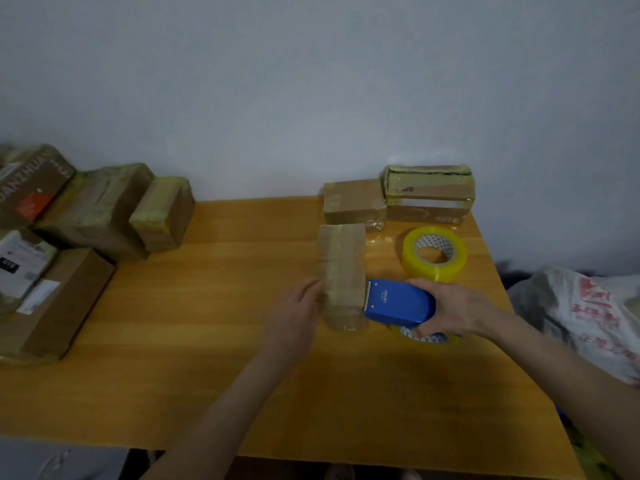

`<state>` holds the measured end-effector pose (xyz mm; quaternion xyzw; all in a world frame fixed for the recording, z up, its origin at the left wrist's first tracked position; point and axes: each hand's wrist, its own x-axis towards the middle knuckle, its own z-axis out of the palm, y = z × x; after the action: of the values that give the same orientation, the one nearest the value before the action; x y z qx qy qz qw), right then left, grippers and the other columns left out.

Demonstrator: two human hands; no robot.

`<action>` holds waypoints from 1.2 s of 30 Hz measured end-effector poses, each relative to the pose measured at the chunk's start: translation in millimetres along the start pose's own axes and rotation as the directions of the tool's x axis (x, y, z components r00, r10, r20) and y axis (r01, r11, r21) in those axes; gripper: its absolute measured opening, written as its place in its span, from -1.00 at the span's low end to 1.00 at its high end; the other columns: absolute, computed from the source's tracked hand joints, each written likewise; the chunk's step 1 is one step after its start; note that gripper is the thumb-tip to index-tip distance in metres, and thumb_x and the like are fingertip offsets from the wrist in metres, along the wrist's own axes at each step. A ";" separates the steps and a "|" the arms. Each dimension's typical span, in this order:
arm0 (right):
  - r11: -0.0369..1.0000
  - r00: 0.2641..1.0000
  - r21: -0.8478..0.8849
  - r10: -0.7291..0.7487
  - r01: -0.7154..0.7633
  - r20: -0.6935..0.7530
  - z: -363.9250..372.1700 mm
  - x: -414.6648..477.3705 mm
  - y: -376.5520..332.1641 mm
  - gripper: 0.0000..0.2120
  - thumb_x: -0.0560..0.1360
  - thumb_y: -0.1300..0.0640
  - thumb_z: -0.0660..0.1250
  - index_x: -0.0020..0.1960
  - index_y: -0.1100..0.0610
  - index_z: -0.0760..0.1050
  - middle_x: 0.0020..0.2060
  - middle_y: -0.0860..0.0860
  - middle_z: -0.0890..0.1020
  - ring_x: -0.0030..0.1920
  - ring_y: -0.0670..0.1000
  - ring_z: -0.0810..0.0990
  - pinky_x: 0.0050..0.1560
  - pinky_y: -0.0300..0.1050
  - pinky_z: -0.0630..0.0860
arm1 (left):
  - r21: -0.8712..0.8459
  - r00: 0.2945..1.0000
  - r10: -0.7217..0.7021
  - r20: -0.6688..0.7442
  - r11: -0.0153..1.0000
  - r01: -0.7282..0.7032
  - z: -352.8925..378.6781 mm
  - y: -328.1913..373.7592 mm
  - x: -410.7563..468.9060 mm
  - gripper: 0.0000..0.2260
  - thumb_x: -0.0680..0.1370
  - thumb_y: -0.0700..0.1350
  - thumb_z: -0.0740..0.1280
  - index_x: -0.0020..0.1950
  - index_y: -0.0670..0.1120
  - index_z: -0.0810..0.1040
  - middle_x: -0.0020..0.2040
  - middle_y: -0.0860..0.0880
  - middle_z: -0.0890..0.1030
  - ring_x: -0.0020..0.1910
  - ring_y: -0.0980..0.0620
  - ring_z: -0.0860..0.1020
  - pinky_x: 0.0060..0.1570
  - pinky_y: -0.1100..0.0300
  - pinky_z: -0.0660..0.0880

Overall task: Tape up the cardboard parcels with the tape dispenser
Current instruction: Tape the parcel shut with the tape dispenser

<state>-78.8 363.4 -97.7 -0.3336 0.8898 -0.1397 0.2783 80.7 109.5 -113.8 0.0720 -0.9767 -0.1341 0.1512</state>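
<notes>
1. The right hand point(453, 310) gripped the blue dispenser point(398, 303) at its right end, with digits curled round its far and near sides.
2. The dispenser's toothed edge pointed left and met the right side of the parcel point(343, 275), close to that parcel's near end. A bit of the tape loaded in it, on a printed white core, showed below the right hand.
3. The left hand point(294, 313) lay against the parcel's left side. Its fingers were fairly straight and pressed to the cardboard, curled round nothing. Blur hid the fingertips.
4. The parcel sat between the two hands, right of the middle of the wooden surface point(207, 341). Its long side ran away from the person, and bands of clear tape crossed its top.
5. A yellow roll point(434, 252) lay flat just behind the dispenser and right of the parcel, apart from both.
6. Two back parcels point(353, 202) stood by the wall point(311, 81) at the far right corner of the surface, side by side. The right one was taller and heavily wrapped in yellowish tape. The left one sat just beyond the parcel's far end.
7. The left parcels point(97, 209), several taped boxes, were heaped at the left edge of the surface, leaning on one another. Some bore white labels.
8. A white plastic bag point(588, 317) with red print lay off the right edge of the surface.
</notes>
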 end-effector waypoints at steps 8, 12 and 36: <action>0.998 0.997 -0.053 -0.047 0.044 -0.060 -2.2 -10.0 8.4 -0.25 0.31 -0.27 0.43 0.41 -0.25 0.19 -0.01 -0.20 0.53 -0.03 -0.08 0.52 -0.12 -0.15 0.50 | 0.152 0.895 0.131 0.425 0.965 -0.214 15.1 25.9 2.6 -0.40 0.65 -0.09 0.01 0.46 0.04 -0.41 0.49 0.06 -0.39 0.47 0.10 -0.40 0.43 0.14 -0.40; 0.996 0.998 0.072 -0.041 0.044 -0.042 -7.9 -16.3 20.7 -0.23 0.29 -0.20 0.46 0.40 -0.31 0.17 -0.01 -0.24 0.52 -0.04 -0.13 0.53 -0.11 -0.16 0.52 | 0.200 0.880 0.122 0.460 0.951 -0.236 13.8 27.1 5.0 -0.39 0.64 -0.12 0.01 0.44 0.04 -0.44 0.47 0.08 -0.42 0.45 0.11 -0.40 0.43 0.16 -0.40; 0.973 0.983 -0.224 0.093 -0.056 0.158 -22.5 15.9 -23.0 -0.36 0.21 -0.28 0.34 0.27 -0.25 0.30 -0.11 -0.17 0.53 -0.11 -0.01 0.54 -0.23 -0.09 0.51 | 0.084 0.915 0.132 0.381 0.981 -0.176 14.3 27.3 7.9 -0.38 0.62 -0.19 0.09 0.53 0.07 -0.24 0.56 0.08 -0.21 0.53 0.13 -0.20 0.49 0.14 -0.28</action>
<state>-90.1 337.2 -75.9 -0.3389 0.8852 -0.0020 0.3185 66.0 137.5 -117.1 -0.0234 -0.9963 -0.0758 -0.0319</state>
